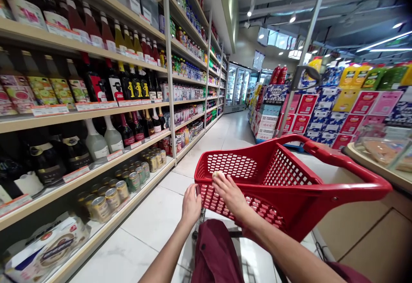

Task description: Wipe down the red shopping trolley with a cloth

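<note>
Along the aisle's left side runs bottle-stocked shelving [168, 60]. Right of it stands a red plastic shopping cart [299, 201], close before the person. The right hand [230, 195] lies at its near rim, fingers almost straight, narrowly spaced. The left hand [191, 205] curls at the front corner; its grip cannot be told. A small pale wad [219, 174] sits at the right fingertips, whether pinched or merely pressed unclear.

Cart [302, 206] (boxes [305, 107] behind) right of shelves [83, 115].

Maroon trousers [215, 253], bare forearms [170, 248]
</note>
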A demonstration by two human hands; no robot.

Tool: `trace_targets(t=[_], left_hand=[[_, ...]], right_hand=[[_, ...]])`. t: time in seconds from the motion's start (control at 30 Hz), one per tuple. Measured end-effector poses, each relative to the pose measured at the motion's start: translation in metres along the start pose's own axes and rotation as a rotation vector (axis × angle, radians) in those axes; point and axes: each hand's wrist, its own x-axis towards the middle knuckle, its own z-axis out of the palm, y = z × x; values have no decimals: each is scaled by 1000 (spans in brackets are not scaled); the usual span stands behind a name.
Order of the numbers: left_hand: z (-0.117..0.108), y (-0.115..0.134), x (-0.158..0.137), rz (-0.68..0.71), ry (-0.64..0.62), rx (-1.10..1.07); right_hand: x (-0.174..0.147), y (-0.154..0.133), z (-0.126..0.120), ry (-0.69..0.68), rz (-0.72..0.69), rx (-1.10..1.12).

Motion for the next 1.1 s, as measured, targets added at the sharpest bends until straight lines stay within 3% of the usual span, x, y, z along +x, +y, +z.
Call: trace_targets(t=[0.13, 0.23, 0.33, 0.5, 0.67, 0.87, 1.03, 1.1], left_hand=[[17, 9, 0, 268, -45, 326], [29, 19, 4, 371, -34, 465], [41, 30, 6, 394, -72, 575], [56, 38, 0, 429, -194, 730], [68, 48, -7, 447, -201, 767], [83, 60, -14, 520, -282, 781], [96, 72, -17, 581, -260, 793], [102, 78, -18, 613, -275, 801]], right_hand=[[-21, -2, 1, -23, -113, 13], [-26, 1, -7, -7, -68, -40], [-35, 11, -16, -9, 30, -110], [-73, 16, -22, -151, -69, -78], [-69, 31, -45, 1, 119, -116], [-89, 35, -51, -33, 0, -98], [-102, 48, -68, 79, 197, -189], [-114, 52, -69, 65, 191, -211]])
